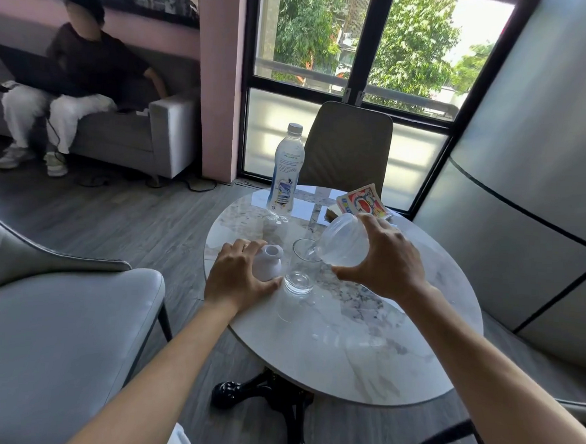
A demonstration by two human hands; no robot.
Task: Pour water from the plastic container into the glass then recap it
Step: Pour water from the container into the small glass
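Observation:
A clear drinking glass [303, 270] stands on the round marble table [380, 345] with a little water at its bottom. My right hand [388, 260] grips a clear plastic container [343, 241], tipped on its side with its mouth over the glass rim and water inside. My left hand [238, 275] rests on the table just left of the glass, fingers wrapped around the container's white cap [268, 261], which stands on the tabletop.
A capped plastic water bottle [285, 174] stands at the table's far edge. A colourful card pack [364, 201] lies at the far right. A brown chair [348, 146] is behind the table, grey armchairs to either side. A person sits on a sofa at far left.

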